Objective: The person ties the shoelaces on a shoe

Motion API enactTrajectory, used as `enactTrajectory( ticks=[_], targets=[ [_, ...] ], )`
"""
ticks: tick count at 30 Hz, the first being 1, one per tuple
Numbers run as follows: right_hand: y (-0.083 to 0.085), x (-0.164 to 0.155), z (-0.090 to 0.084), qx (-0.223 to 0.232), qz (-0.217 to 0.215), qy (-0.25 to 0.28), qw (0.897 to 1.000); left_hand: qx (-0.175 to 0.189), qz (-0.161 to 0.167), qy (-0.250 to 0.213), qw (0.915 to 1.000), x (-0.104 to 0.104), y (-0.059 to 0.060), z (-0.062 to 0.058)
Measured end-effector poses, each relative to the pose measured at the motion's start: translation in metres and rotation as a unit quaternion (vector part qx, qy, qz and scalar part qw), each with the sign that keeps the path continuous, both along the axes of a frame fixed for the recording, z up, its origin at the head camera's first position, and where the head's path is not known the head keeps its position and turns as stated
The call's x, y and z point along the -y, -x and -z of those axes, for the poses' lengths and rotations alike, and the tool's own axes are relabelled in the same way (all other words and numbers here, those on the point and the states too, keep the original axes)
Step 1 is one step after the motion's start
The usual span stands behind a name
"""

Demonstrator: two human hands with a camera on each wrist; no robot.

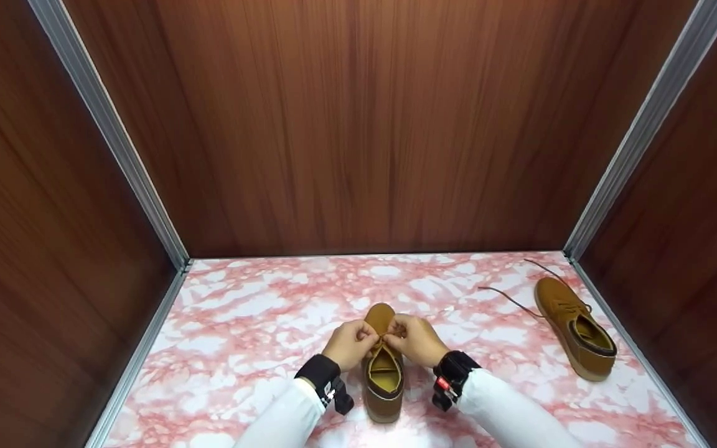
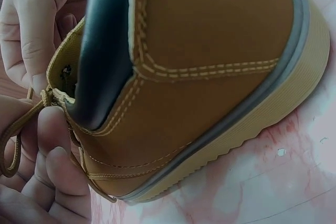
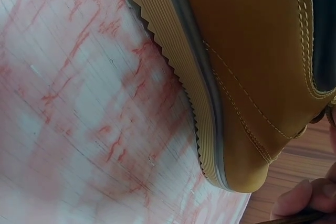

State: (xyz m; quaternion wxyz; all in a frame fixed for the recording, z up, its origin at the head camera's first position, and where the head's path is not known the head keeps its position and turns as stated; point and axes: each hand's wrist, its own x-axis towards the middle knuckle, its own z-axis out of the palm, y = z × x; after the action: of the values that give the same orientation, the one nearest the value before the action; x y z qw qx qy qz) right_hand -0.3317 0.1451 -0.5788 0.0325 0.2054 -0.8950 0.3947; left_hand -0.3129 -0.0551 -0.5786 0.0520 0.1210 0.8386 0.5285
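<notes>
A tan lace-up shoe (image 1: 384,409) stands upright on the pink-and-white marbled surface, toe pointing away from me. Over its lacing my left hand (image 1: 351,344) pinches a brown shoelace. My right hand (image 1: 419,341) faces it from the other side, thumb and fingertips pinched together on the lace. In the left wrist view a loop of the lace (image 2: 17,156) hangs from a knot at the top of the tongue, between the fingers (image 2: 52,129). The right wrist view has the shoe's side (image 3: 247,66) and curled fingertips (image 3: 302,198) low at the right.
A matching tan shoe (image 1: 567,330) stands at the right, close to the side wall. Its untied laces (image 1: 511,300) trail out to the left and back. Brown wood-grain panels (image 1: 365,124) with grey metal corner strips (image 1: 651,106) enclose the surface at back and sides.
</notes>
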Motion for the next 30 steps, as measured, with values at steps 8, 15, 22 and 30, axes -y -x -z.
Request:
enactTrajectory(
  ticks=[8,15,22,30],
  targets=[
    [-0.001,0.001,0.004,-0.018,0.002,0.007,1.000,0.007,0.010,-0.001,0.9999,0.002,0.000,0.001],
    [-0.004,0.001,0.006,-0.014,0.005,0.006,1.000,-0.014,0.024,0.015,0.9995,0.005,0.000,0.003],
    [-0.003,0.000,0.007,0.007,-0.005,0.018,1.000,-0.026,0.021,0.032,0.9989,0.004,-0.001,0.001],
    [-0.005,-0.011,0.001,0.131,-0.064,0.070,0.987,-0.033,0.016,0.042,0.9985,0.002,0.000,0.003]
  ],
)
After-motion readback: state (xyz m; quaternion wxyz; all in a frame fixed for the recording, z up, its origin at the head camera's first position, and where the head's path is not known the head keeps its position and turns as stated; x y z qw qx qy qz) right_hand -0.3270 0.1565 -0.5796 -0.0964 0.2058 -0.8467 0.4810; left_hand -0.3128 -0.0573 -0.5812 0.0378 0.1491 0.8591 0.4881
